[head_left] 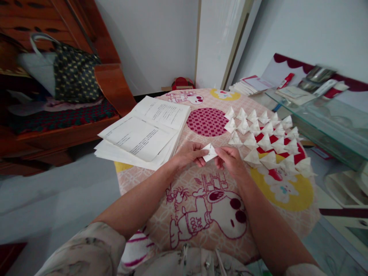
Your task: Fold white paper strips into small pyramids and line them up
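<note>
A small piece of folded white paper [209, 152], diamond-shaped with some print near its top corner, is held above the round table. My left hand [190, 154] pinches its left side between thumb and fingers. On the right side, my right hand [230, 159] grips the paper's edge, its thumb and fingers closed. To the right stand several folded paper pieces [264, 142], pointed and white, set out in rows. A stack of printed sheets [143, 132] lies left of my hands, its top sheets creased.
A patterned cloth [184, 207] with cartoon figures covers the round table. At right is a glass-topped stand [319, 130] bearing metal bowls [319, 74] and papers. A wooden bench [112, 84] with bags [74, 73] on it stands at left.
</note>
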